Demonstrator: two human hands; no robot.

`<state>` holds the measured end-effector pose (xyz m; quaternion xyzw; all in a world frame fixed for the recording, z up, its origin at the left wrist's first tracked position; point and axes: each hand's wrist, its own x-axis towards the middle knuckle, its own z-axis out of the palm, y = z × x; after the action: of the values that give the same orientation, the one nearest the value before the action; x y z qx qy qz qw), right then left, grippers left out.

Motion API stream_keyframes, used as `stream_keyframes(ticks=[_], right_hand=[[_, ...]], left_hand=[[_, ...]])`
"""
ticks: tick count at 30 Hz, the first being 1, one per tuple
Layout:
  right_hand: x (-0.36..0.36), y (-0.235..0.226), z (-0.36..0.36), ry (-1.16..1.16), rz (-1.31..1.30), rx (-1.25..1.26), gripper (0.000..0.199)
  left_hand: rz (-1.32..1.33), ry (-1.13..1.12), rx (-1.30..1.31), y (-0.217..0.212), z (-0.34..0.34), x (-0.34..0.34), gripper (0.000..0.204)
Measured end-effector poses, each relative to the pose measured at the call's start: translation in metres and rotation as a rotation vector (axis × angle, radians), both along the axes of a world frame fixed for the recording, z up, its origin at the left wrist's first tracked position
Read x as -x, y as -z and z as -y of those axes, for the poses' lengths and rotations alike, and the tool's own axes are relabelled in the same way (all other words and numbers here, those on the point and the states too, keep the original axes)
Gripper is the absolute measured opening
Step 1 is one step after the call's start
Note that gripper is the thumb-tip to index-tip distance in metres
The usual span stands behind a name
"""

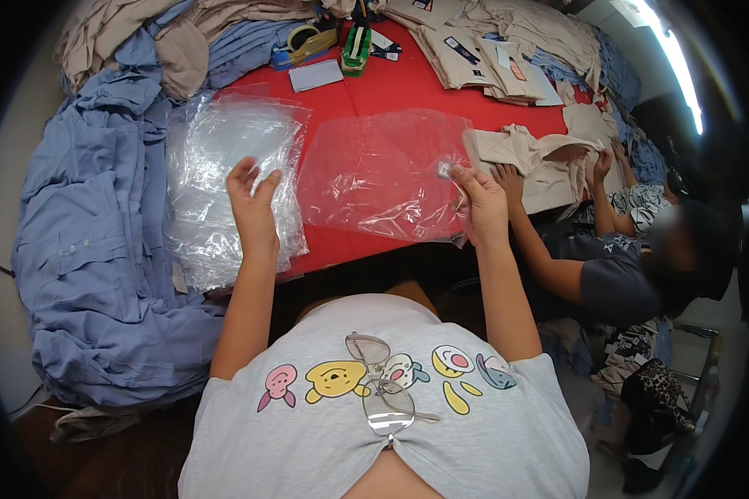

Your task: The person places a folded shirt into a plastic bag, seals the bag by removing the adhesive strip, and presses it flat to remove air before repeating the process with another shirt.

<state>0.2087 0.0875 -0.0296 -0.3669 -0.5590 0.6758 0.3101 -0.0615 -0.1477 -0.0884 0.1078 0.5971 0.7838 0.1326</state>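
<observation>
Clear plastic bag (380, 176) lies flat on the red table (391, 87), pinched at its right corner by your right hand (480, 206). Your left hand (253, 208) hovers loose-fingered over the bag stack (225, 179), perhaps touching it. You seem to be separating one bag; next, open its mouth.

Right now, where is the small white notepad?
In the head view, the notepad lies on the red table at the far side, left of centre, just below the tape dispensers.
</observation>
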Motion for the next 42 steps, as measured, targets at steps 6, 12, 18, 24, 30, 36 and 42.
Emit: stream_keyframes(ticks=[6, 12, 18, 24, 30, 36, 42], right_hand=[[-0.007, -0.06, 0.041, -0.102, 0.017, 0.065, 0.035], [-0.059, -0.04, 0.032, -0.036, 0.125, -0.158, 0.033], [-0.139, -0.031, 0.025, -0.075, 0.474, -0.512, 0.006], [-0.208, -0.094, 0.029, -0.551, 0.247, -1.349, 0.043], [-0.231, -0.096, 0.014, -0.832, 0.387, -1.238, 0.021], [-0.205, -0.053, -0.011, -0.579, 0.306, -1.486, 0.012], [-0.177, 0.034, -0.034, -0.534, 0.268, -1.17, 0.018]], left_hand=[[-0.328, 0.764, 0.186, -0.128, -0.031, -0.133, 0.051], [-0.458, 0.491, 0.355, -0.093, -0.068, -0.137, 0.034], [-0.565, 0.477, 0.555, -0.085, -0.071, -0.133, 0.035], [0.585, 1.607, 0.281, -0.058, -0.099, -0.18, 0.048], [0.715, 1.821, 0.281, 0.012, -0.142, -0.192, 0.051], [0.249, 1.707, 0.868, 0.027, -0.218, -0.195, 0.036], [0.435, 1.156, 0.35, 0.018, -0.446, -0.159, 0.035]])
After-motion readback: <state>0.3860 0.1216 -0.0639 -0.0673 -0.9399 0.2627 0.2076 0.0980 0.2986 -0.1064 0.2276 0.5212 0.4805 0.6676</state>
